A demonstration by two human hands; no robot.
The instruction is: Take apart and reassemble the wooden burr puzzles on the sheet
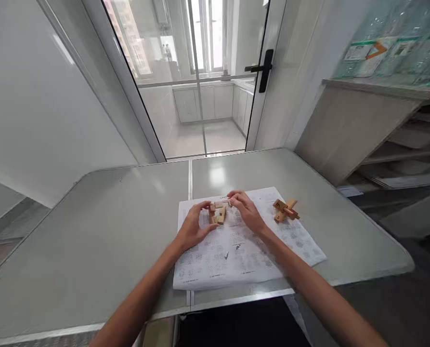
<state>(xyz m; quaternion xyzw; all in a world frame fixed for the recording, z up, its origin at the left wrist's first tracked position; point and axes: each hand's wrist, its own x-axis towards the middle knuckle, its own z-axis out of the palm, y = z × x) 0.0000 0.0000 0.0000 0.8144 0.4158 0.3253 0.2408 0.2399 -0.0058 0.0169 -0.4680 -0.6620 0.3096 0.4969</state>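
Observation:
Several small light-wood puzzle blocks (221, 215) sit together on the printed paper sheet (215, 260), forming a rough square with a gap in the middle. My left hand (193, 226) curves around their left side, fingers at the upper left edge and thumb at the lower edge. At the upper right of the group, my right hand (247, 209) has its fingertips pinched on a small wooden piece, mostly hidden by the fingers. To the right, an interlocking wooden burr puzzle (286, 210) with crossed brown and lighter bars lies on the paper's edge.
The paper rests on a grey folding table (135, 241) with a centre seam. Beyond the table stands a glass door (207, 111) with a black handle (265, 71). At right, a shelf unit (345, 125) holds clear plastic bottles (391, 53) on top.

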